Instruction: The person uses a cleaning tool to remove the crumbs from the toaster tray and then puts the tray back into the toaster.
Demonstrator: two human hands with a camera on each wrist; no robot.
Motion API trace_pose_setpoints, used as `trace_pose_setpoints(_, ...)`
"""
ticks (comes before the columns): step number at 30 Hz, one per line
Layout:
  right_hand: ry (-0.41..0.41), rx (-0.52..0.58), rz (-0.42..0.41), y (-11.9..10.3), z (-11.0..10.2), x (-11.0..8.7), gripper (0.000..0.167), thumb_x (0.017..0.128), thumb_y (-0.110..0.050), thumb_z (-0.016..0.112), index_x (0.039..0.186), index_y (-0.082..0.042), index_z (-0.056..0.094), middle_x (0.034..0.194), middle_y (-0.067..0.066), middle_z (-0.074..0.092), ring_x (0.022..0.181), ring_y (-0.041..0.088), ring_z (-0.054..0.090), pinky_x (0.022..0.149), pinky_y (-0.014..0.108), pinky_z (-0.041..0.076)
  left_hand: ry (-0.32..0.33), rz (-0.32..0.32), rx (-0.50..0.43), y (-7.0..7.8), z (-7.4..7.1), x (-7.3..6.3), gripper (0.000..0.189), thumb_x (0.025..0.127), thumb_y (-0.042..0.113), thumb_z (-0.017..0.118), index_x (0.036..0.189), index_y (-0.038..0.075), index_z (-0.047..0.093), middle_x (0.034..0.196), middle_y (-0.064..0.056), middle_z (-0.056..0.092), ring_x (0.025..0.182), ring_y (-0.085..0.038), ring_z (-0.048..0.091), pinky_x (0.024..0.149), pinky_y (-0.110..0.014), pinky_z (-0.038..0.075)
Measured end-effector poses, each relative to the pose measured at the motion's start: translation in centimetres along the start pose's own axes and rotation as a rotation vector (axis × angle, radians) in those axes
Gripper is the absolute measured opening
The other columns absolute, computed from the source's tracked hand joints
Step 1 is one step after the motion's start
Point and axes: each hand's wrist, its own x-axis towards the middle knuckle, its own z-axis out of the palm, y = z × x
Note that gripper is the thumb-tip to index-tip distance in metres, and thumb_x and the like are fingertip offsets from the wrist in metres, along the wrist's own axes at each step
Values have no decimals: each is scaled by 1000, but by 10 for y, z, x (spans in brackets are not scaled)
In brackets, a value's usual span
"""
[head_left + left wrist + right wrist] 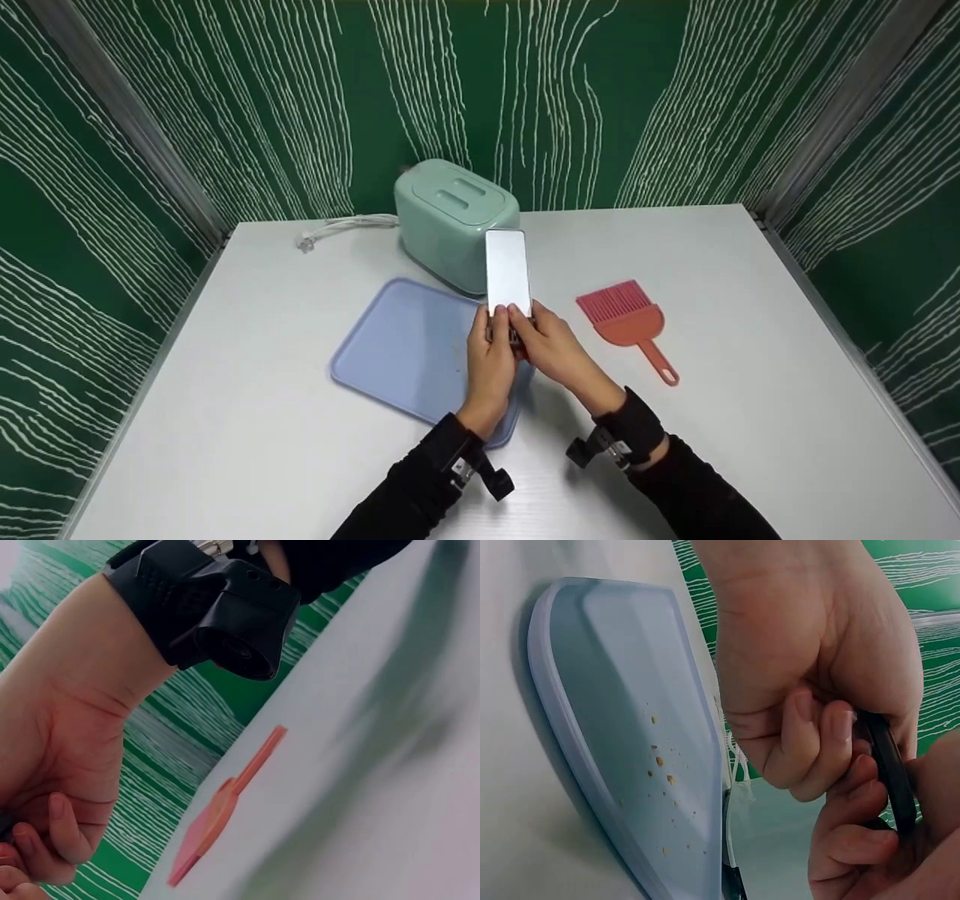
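Observation:
In the head view a smartphone [508, 270] with a bright white screen stands out over the tray, its top end toward the toaster. Its lower end is held between my left hand [489, 367] and my right hand [553, 346]. Both thumbs lie on the front of the phone, and the fingers curl behind it. The right wrist view catches the phone's dark edge [892, 772] between the curled fingers. Below the hands lies a blue tray [397, 360], with several brown crumbs [660, 761] scattered over it.
A mint-green toaster [450, 232] stands behind the tray, near the back wall, its white cord and plug [306, 241] trailing left. To the right lies a small orange dustpan [634, 326] with a red brush [615, 300]. White-streaked green walls [555, 105] enclose the white table [247, 375].

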Motion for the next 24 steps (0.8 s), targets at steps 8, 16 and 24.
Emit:
trace_pose_setpoints(8,37,63,-6,2,1,1,32,113,-31,55,110,0,65,60,-6,57,50,7,52,49,23,42,-10,18,53,-5,3,-4,36,117,34,44,147,16,53,101,-3,62,76,-13,58,65,-31,52)
trace_pose_setpoints(16,36,29,-35,6,-2,4,29,112,-28,58,107,0,65,59,-6,52,52,7,46,51,23,36,-37,9,168,-8,0,-7,41,116,41,44,153,23,47,137,-5,65,108,-15,61,85,-33,50)
trace_pose_setpoints(24,-4,29,-50,9,-11,5,32,113,-28,57,114,2,66,60,-5,53,51,8,46,49,23,35,-97,-40,243,-3,-7,-4,43,115,47,45,153,26,42,106,-6,66,72,-14,57,62,-27,45)
